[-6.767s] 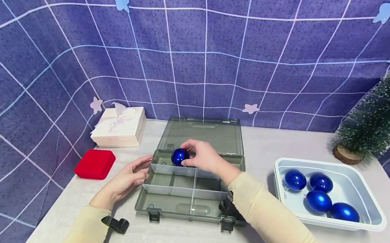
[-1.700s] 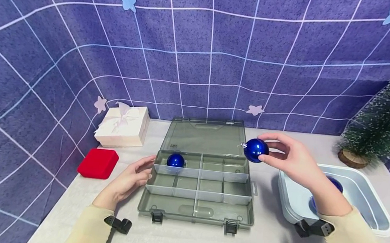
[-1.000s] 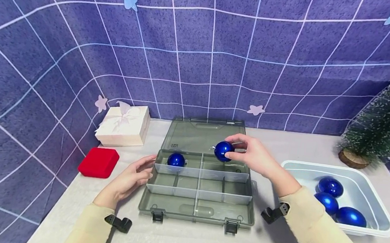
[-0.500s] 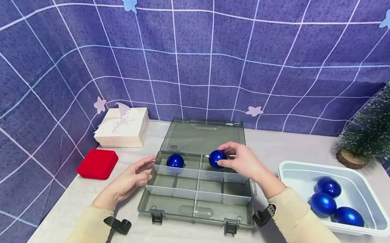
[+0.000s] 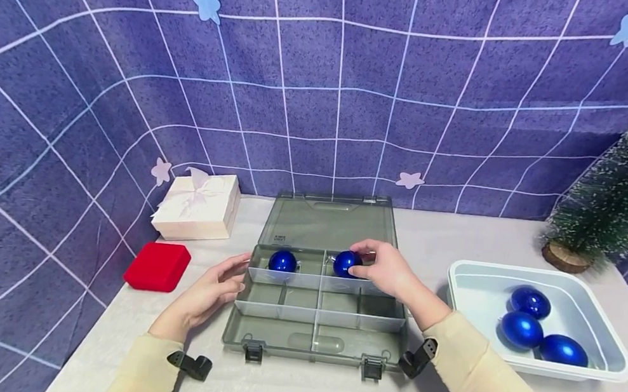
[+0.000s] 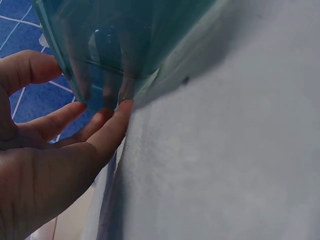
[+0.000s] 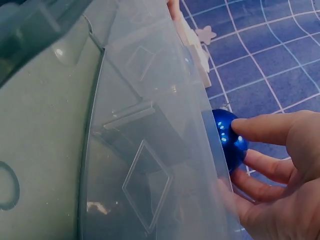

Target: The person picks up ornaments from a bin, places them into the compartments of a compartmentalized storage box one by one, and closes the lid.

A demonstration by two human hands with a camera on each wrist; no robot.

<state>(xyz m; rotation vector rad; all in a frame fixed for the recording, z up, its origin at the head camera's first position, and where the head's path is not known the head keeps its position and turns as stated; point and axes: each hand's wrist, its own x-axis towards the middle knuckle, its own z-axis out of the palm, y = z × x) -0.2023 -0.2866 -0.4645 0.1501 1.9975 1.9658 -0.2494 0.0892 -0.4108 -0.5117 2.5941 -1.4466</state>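
A smoky clear compartment box (image 5: 270,338) lies with its lid (image 5: 328,223) folded back. Inside its back left compartment sits one shiny blue ball ornament (image 5: 282,261). My right hand (image 5: 389,271) pinches a second blue ball ornament (image 5: 344,263) by its side, low in the back right compartment, its silver cap turned left. In the right wrist view, that ornament (image 7: 230,142) shows partly behind the clear divider (image 7: 150,185), thumb and fingers on either side. My left hand (image 5: 202,299) touches the box's left side; in the left wrist view its relaxed fingers (image 6: 107,132) meet the box edge (image 6: 75,87).
At the right stands a white tray (image 5: 476,315) with three blue ball ornaments (image 5: 521,329). Behind it is a small frosted tree (image 5: 606,207) on a wooden base. A red box (image 5: 157,266) and a white gift box (image 5: 198,206) with a bow stand at the left.
The first ornament was set in the back left compartment. My right hand then carried another from the tray leftward and lowered it into the back right compartment. My left hand stayed at the box.
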